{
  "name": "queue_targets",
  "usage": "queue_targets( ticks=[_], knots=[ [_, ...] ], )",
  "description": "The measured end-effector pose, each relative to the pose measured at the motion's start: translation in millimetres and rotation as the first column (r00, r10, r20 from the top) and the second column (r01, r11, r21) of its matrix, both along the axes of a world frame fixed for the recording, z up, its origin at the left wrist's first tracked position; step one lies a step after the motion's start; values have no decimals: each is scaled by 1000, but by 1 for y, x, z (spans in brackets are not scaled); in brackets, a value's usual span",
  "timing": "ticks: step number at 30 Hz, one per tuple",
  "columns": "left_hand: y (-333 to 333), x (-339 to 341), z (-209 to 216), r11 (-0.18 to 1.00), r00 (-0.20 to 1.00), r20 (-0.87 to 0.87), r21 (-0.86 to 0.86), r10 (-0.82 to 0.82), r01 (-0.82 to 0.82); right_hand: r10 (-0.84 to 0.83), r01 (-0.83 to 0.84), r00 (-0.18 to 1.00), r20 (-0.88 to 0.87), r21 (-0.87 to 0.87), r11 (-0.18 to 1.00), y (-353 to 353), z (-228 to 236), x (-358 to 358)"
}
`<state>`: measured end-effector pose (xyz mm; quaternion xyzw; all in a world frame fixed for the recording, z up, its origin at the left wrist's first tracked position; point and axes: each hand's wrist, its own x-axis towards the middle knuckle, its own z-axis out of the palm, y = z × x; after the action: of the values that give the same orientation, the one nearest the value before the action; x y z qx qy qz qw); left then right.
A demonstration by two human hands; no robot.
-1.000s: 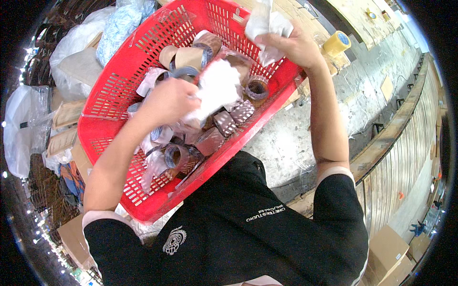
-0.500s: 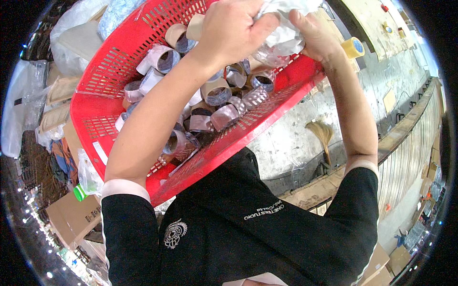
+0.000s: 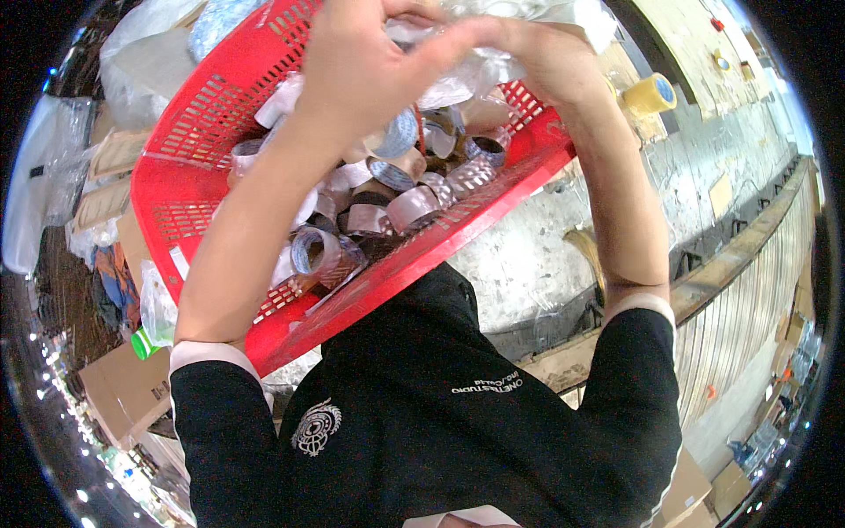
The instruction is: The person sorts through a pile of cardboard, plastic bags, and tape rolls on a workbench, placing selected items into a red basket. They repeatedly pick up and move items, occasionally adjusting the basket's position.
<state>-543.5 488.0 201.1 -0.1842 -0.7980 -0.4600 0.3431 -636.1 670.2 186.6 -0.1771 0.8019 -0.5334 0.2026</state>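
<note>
A cluttered workshop spreads around a scuffed grey surface (image 3: pixel 528 231), strewn with scraps. Nearest is the person's black shirt (image 3: pixel 396 422), with a round white emblem and 2 lines of white lettering that appear upside down. Beyond it a red basket (image 3: pixel 449 231) sits tilted, its slotted walls around a heap of tape rolls (image 3: pixel 414 209), some clear, some with bluish cores; any print on them is too small to read. Above the basket's far part, crumpled white plastic (image 3: pixel 475 77) lies between and behind the 2 hands, its longer spread running roughly left to right. The right hand (image 3: pixel 550 57) is nearer, overlapping it, with the thumb stretched leftward; the left hand (image 3: pixel 365 66) is just left of it, blurred and partly curled. The remaining fingers are hidden or cut off, so I cannot tell how far apart they stand or whether either hand grips the plastic. Past the right wrist, 1 yellow tape roll (image 3: pixel 644 97) shows a blue core, with a pale wooden board (image 3: pixel 704 62) farther off.
</note>
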Motion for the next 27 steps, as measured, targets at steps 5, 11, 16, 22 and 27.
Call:
queue_targets(
  ticks=[5, 11, 16, 22, 27],
  knots=[
    [13, 5, -9, 945, 962, -141, -202, 232, -258, 6, -16, 1000, -27, -385, 923, -9, 10, -20],
    [8, -18, -48, 993, 906, 409, -98, 106, -71, -48, 202, 979, 198, -917, 343, 21, 52, -56],
    [-37, -11, -67, 988, 644, 763, -57, -52, 147, -597, 84, 782, -180, -919, 386, 36, 119, -74],
    [-63, -37, 24, 973, 965, 125, -24, 229, -228, 558, -3, 536, -634, 660, 751, 36, 78, -78],
    [-25, -54, 21, 983, 911, 410, 148, 43, -113, -269, -66, 690, -672, -428, 901, 16, 111, -99]
  ],
)
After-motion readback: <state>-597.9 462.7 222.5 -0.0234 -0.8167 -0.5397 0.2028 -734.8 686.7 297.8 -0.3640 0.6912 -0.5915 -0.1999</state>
